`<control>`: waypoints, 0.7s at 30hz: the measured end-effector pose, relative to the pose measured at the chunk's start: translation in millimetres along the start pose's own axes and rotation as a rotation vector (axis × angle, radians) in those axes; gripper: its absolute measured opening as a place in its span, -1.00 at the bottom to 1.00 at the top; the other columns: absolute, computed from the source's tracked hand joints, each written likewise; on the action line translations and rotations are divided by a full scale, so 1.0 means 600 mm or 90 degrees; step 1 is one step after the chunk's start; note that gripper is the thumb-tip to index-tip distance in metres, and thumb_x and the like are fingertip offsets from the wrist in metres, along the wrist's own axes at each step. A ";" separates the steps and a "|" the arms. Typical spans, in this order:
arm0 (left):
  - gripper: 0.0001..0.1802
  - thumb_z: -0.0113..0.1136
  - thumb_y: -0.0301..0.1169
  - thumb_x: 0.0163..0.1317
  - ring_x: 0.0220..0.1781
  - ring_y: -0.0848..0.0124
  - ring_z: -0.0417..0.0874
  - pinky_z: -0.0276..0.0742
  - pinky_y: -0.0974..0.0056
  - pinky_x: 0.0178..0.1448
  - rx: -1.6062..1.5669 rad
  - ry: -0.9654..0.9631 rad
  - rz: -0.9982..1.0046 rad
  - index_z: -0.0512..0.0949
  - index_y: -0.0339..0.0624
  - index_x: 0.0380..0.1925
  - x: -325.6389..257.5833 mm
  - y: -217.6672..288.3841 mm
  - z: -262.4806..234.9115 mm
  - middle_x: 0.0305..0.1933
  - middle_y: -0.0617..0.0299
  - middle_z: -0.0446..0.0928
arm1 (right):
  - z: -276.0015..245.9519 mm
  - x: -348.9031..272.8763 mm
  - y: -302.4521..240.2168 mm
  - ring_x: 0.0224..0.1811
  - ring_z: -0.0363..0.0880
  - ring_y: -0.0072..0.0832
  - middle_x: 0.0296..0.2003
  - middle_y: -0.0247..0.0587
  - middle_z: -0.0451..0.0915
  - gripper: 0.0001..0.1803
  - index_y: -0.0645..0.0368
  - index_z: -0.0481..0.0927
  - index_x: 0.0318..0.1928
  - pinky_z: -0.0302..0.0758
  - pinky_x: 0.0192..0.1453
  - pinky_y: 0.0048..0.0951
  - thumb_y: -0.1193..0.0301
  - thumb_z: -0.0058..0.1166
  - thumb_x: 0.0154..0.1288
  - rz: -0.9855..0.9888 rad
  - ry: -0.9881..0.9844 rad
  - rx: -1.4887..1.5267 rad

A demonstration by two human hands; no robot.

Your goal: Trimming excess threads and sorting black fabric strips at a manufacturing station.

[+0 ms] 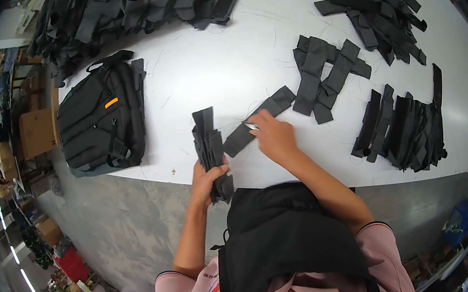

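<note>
My left hand (pixel 202 183) is wrapped round a bundle of black fabric strips (pixel 209 149), held upright at the table's near edge. To its right, my right hand (pixel 276 140) is closed on a small silvery metal tool (pixel 252 125), most of which the fingers hide. A single black fabric strip (pixel 275 104) lies slantwise on the white table (pixel 219 67) under that hand. The tool's tip is by the strip's edge, and a loose thread shows near it. I cannot tell whether the fingers also touch the strip.
Several crossed strips (pixel 318 70) lie beyond my right hand. More fill a heap (pixel 371 6) at the far right, a row (pixel 414 131) at the right and a big pile (pixel 138 12) at the far left. A black backpack (pixel 99 124) lies on the left side.
</note>
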State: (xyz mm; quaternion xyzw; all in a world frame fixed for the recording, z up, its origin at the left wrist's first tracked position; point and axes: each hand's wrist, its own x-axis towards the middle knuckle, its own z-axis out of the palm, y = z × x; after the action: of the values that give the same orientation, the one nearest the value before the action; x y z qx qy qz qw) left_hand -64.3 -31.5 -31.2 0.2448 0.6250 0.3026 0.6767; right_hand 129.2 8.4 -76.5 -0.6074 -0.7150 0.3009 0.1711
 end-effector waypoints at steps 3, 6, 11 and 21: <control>-0.74 0.18 -0.46 -0.15 -0.41 0.51 0.45 0.35 0.42 -0.28 0.069 0.050 0.055 0.46 -0.27 -0.38 0.008 0.030 -0.016 -0.44 0.29 0.44 | -0.015 -0.029 0.000 -0.43 0.52 -0.24 -0.33 -0.32 0.41 -0.78 0.06 0.47 -0.23 0.43 -0.45 -0.24 0.43 0.12 0.06 0.035 0.048 0.078; -0.73 0.18 -0.46 -0.14 -0.42 0.53 0.43 0.35 0.42 -0.31 0.100 0.061 0.096 0.44 -0.26 -0.36 0.027 0.060 -0.010 -0.45 0.29 0.42 | -0.004 -0.024 -0.003 -0.42 0.51 -0.23 -0.30 -0.33 0.39 -0.73 0.03 0.44 -0.17 0.44 -0.45 -0.26 0.42 0.12 0.07 0.026 0.018 0.083; -0.68 0.20 -0.45 -0.13 -0.42 0.53 0.42 0.36 0.42 -0.32 0.159 0.012 0.125 0.41 -0.27 -0.31 0.034 0.092 0.011 -0.43 0.28 0.42 | -0.019 0.011 -0.029 -0.44 0.53 -0.20 -0.28 -0.28 0.37 -0.72 0.09 0.42 -0.15 0.44 -0.44 -0.23 0.43 0.11 0.09 0.001 0.083 0.077; -0.64 0.21 -0.43 -0.15 -0.42 0.53 0.41 0.36 0.42 -0.31 0.176 -0.004 0.119 0.41 -0.29 -0.29 0.006 0.102 0.026 -0.44 0.29 0.41 | -0.029 0.059 -0.052 -0.46 0.52 -0.17 -0.31 -0.19 0.40 -0.80 0.13 0.42 -0.24 0.41 -0.45 -0.20 0.47 0.08 0.09 -0.029 0.048 0.034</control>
State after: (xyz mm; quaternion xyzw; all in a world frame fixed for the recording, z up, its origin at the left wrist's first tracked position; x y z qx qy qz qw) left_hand -54.9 14.4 11.0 0.3937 0.6330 0.2744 0.6074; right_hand 108.6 44.0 -47.9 -0.5971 -0.7135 0.2924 0.2211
